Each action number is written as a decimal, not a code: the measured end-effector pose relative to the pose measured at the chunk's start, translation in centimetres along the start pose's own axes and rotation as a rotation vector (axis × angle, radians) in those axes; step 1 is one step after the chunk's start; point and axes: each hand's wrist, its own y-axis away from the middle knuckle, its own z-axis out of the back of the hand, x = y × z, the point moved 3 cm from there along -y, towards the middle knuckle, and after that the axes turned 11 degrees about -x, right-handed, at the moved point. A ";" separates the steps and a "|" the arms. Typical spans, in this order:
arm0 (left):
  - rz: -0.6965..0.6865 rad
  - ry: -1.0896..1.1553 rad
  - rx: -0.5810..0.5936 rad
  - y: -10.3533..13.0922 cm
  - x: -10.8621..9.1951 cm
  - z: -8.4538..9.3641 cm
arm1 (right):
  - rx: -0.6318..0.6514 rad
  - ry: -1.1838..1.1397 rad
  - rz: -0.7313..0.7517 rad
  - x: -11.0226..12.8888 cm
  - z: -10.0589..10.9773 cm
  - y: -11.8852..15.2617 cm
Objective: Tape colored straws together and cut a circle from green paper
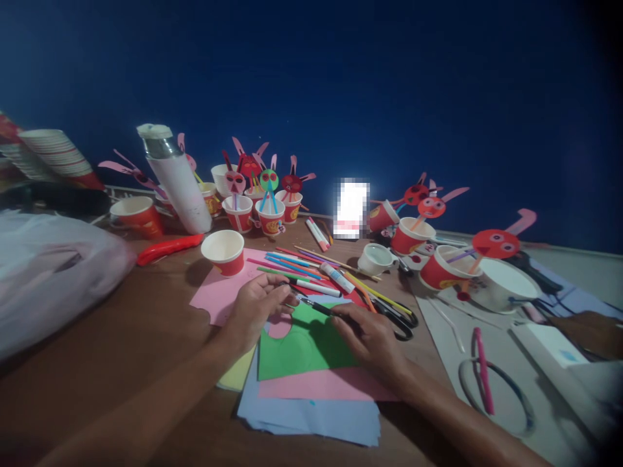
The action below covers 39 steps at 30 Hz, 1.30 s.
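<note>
My right hand (365,331) is closed around a slim black pen (318,308) with a silvery front end, pointing left. My left hand (260,305) is pinched at that front end; what sits between its fingertips is too small to make out. Both hands are above a green paper sheet (311,347), which has a faint round outline on it. Beneath the green sheet lie pink paper (321,384) and a stack of pale blue paper (311,421). A small round pink paper piece (281,325) is beside my left fingers. Black-handled scissors (400,321) lie beyond my right hand.
Paper cups with rabbit-faced puppets, including a green one (269,180), line the back. An upright cup (222,253), colored straws (287,263), a glue stick (337,277) and a white teacup (376,258) are nearer. A plastic bag (58,279) lies left; another person's hand (588,331) is right.
</note>
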 end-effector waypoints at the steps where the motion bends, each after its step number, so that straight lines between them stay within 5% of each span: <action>1: 0.004 -0.001 -0.004 0.0 0.0 0.0 | 0.006 0.007 -0.005 -0.1 0.0 0.0; 19: 0.016 -0.195 0.097 0.3 1.4 -0.8 | 0.085 0.010 -0.043 0.0 -0.1 0.1; 29: 0.012 -0.224 0.201 0.6 1.4 -0.7 | 0.086 0.057 0.072 0.0 -0.4 0.7; 39: 0.005 -0.217 0.161 1.2 0.5 -0.9 | 0.090 0.061 0.085 0.8 -0.3 0.0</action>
